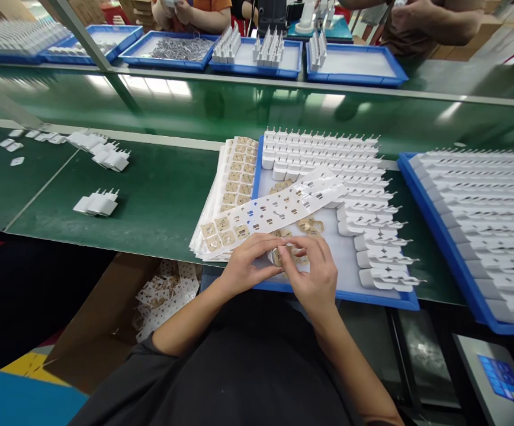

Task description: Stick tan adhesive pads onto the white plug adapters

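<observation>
Both hands' fingertips are closed on one white adapter [276,257], the left hand [249,264] and right hand [314,273] pinching it between them; work on this piece looks unfinished. Just beyond the fingers, tan scraps [311,225] lie beneath a sticker sheet [286,207] that seems mostly used, with a few tan squares at its left end. Right of the right hand stand rows of adapters [368,259], probably finished. Farther off, beyond the left hand, fuller sheets [239,167] and a loose adapter cluster [98,205] suggest more remains.
</observation>
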Demonstrator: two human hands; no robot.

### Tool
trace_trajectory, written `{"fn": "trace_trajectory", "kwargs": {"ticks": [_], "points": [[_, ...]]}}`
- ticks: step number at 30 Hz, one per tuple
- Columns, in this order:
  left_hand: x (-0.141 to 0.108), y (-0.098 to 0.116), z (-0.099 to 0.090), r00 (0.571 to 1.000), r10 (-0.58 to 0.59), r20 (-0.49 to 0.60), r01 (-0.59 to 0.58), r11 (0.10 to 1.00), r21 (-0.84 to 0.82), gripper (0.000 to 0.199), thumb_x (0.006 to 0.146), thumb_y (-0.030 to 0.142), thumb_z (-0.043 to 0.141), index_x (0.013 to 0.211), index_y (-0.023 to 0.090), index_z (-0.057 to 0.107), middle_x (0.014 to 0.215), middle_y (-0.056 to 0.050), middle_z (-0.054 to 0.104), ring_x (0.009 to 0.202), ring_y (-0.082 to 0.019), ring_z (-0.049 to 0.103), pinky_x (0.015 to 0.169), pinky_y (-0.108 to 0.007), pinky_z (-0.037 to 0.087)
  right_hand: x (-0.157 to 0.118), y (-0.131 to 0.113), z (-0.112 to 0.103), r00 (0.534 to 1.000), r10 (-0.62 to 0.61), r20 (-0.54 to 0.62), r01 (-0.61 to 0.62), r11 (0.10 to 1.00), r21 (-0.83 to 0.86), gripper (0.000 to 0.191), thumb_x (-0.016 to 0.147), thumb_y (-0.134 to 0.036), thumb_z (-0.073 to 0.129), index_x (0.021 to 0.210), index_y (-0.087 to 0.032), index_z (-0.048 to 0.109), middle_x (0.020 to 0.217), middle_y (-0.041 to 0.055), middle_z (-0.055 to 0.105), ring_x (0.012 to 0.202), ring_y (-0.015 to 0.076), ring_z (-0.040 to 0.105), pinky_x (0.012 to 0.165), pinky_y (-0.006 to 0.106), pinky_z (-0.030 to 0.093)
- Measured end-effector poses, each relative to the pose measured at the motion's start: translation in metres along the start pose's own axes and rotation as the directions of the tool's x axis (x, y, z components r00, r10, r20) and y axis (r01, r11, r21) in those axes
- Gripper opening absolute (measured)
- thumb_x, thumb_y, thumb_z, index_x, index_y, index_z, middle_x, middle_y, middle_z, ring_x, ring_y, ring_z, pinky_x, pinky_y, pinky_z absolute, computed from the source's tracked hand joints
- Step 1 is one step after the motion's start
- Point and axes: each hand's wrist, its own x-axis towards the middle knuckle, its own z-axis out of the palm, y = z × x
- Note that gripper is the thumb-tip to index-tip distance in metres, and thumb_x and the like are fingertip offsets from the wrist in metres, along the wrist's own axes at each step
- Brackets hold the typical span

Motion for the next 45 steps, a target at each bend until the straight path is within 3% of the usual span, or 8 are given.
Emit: {"fn": "trace_trajectory", "kwargs": {"ticks": [7, 14, 25, 30, 34, 39, 42, 45], "points": [[0.001, 0.004, -0.001, 0.997, -0.021, -0.072, 0.023, 0.999, 0.031, 0.041, 0.084, 0.034, 0.08, 0.121, 0.023, 0.066, 0.116, -0.012, 0.073, 0.109, -0.024, 0.069, 0.095, -0.04, 0.056, -0.006, 0.016, 0.009, 0.917, 0.355, 0.18, -0.397, 0.776, 0.49, 0.01, 0.094, -0.034, 0.064, 0.1, -0.027, 0.068, 0.098, 0.0026, 0.069, 0.093, 0.0191, 0.067, 0.08, 0.032, 0.058], [0.0, 0.003, 0.003, 0.985, 0.118, -0.128, -0.101, 0.986, 0.136, 0.041, 0.085, 0.024, 0.079, 0.123, 0.025, 0.062, 0.116, -0.01, 0.069, 0.11, -0.023, 0.066, 0.095, -0.041, 0.055, -0.011, 0.006, 0.025, 0.87, 0.431, 0.241, -0.456, 0.515, 0.726, 0.007, 0.086, -0.025, 0.072, 0.092, -0.027, 0.069, 0.104, 0.0012, 0.066, 0.107, 0.0181, 0.063, 0.093, 0.031, 0.053], [-0.002, 0.001, 0.004, 0.97, 0.2, -0.142, -0.172, 0.967, 0.191, 0.047, 0.083, 0.02, 0.08, 0.125, 0.025, 0.059, 0.117, -0.01, 0.067, 0.109, -0.023, 0.066, 0.094, -0.042, 0.055, -0.008, -0.001, 0.029, 0.82, 0.507, 0.265, -0.479, 0.356, 0.802, 0.005, 0.077, -0.022, 0.074, 0.078, -0.026, 0.073, 0.098, 0.0007, 0.064, 0.101, 0.0183, 0.063, 0.089, 0.032, 0.053], [-0.004, 0.0, 0.004, 0.973, 0.155, -0.173, -0.134, 0.983, 0.126, 0.048, 0.081, 0.022, 0.082, 0.123, 0.026, 0.06, 0.116, -0.009, 0.068, 0.108, -0.022, 0.066, 0.093, -0.041, 0.055, -0.009, 0.006, 0.022, 0.823, 0.455, 0.341, -0.529, 0.395, 0.751, 0.01, 0.077, -0.022, 0.072, 0.086, -0.026, 0.074, 0.105, 0.0028, 0.067, 0.101, 0.0202, 0.064, 0.083, 0.033, 0.055], [-0.003, 0.0, 0.003, 0.986, 0.096, -0.139, -0.088, 0.994, 0.066, 0.047, 0.08, 0.022, 0.083, 0.122, 0.025, 0.061, 0.116, -0.01, 0.068, 0.109, -0.022, 0.067, 0.093, -0.039, 0.056, -0.006, 0.016, 0.009, 0.872, 0.324, 0.366, -0.489, 0.589, 0.643, 0.018, 0.085, -0.024, 0.07, 0.103, -0.028, 0.072, 0.111, 0.0031, 0.068, 0.1, 0.02, 0.066, 0.081, 0.033, 0.056], [-0.002, 0.003, 0.002, 0.993, 0.068, -0.1, -0.062, 0.997, 0.054, 0.045, 0.08, 0.023, 0.083, 0.121, 0.024, 0.063, 0.115, -0.011, 0.07, 0.11, -0.023, 0.067, 0.094, -0.039, 0.056, 0.006, 0.018, -0.002, 0.987, 0.006, 0.16, -0.055, 0.952, 0.303, 0.011, 0.095, -0.018, 0.062, 0.101, -0.025, 0.068, 0.102, 0.0046, 0.07, 0.101, 0.0211, 0.065, 0.092, 0.04, 0.052], [-0.004, 0.002, 0.002, 0.996, -0.018, -0.085, 0.021, 0.999, 0.032, 0.041, 0.083, 0.028, 0.08, 0.12, 0.024, 0.063, 0.116, -0.011, 0.072, 0.11, -0.024, 0.068, 0.093, -0.038, 0.057, 0.005, 0.011, -0.008, 0.955, -0.274, 0.11, 0.265, 0.96, 0.088, 0.017, 0.091, -0.009, 0.064, 0.101, -0.023, 0.066, 0.103, 0.0068, 0.07, 0.1, 0.0221, 0.063, 0.092, 0.041, 0.051], [-0.005, 0.0, 0.002, 0.988, -0.129, -0.081, 0.127, 0.992, -0.026, 0.038, 0.086, 0.031, 0.077, 0.12, 0.022, 0.063, 0.117, -0.012, 0.073, 0.109, -0.024, 0.07, 0.09, -0.036, 0.057, -0.001, 0.006, -0.017, 0.912, -0.364, 0.189, 0.324, 0.922, 0.21, 0.014, 0.092, -0.01, 0.062, 0.099, -0.022, 0.062, 0.098, 0.0061, 0.069, 0.095, 0.0208, 0.064, 0.084, 0.037, 0.054]]}}
